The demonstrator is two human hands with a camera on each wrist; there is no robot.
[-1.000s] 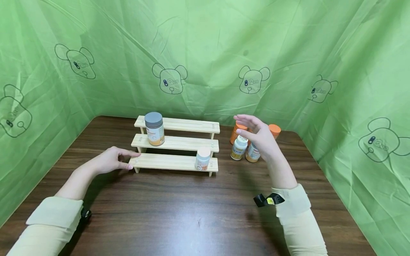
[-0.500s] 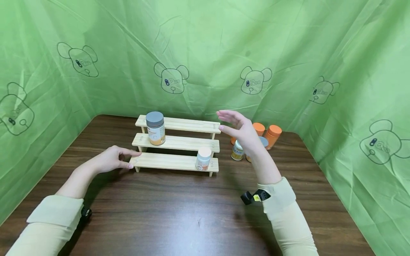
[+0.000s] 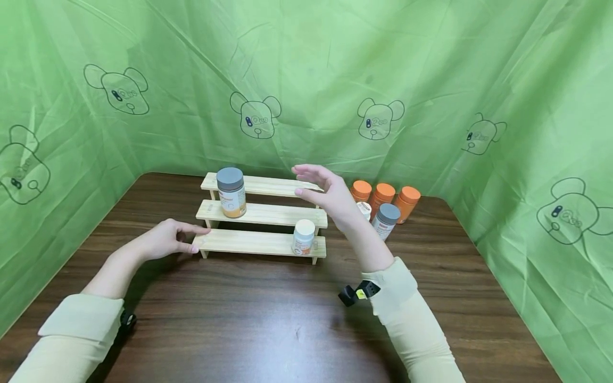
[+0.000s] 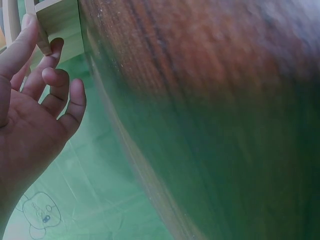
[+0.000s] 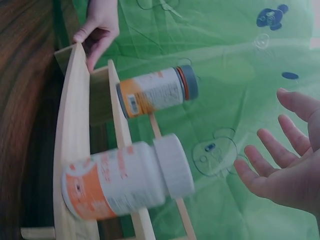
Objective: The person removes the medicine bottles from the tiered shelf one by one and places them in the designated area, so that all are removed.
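A three-step wooden display stand [image 3: 254,242] is on the table. My left hand [image 3: 160,241] pinches the left end of its lowest step, thumb and fingers on either side of the board, as the right wrist view shows. A white pill bottle [image 3: 304,239] with an orange label stands at the right end of that step. On the middle step, toward the left, is a white-and-orange supplement jar [image 3: 232,197] with a grey lid. My right hand [image 3: 330,194] hovers over the stand's right end with fingers spread and nothing in them; the white bottle [image 5: 125,180] looms large in the right wrist view.
Right of the stand are several bottles: orange-capped ones [image 3: 407,205], a grey-lidded jar [image 3: 387,219] and a white-capped bottle [image 3: 364,209] partly behind the right forearm. A green cloth [image 3: 306,64] hangs round the dark wooden table [image 3: 268,319].
My right hand has moved left, from above the bottle group to over the stand's right end, uncovering the orange caps. The left hand, stand and bottles have stayed in place.
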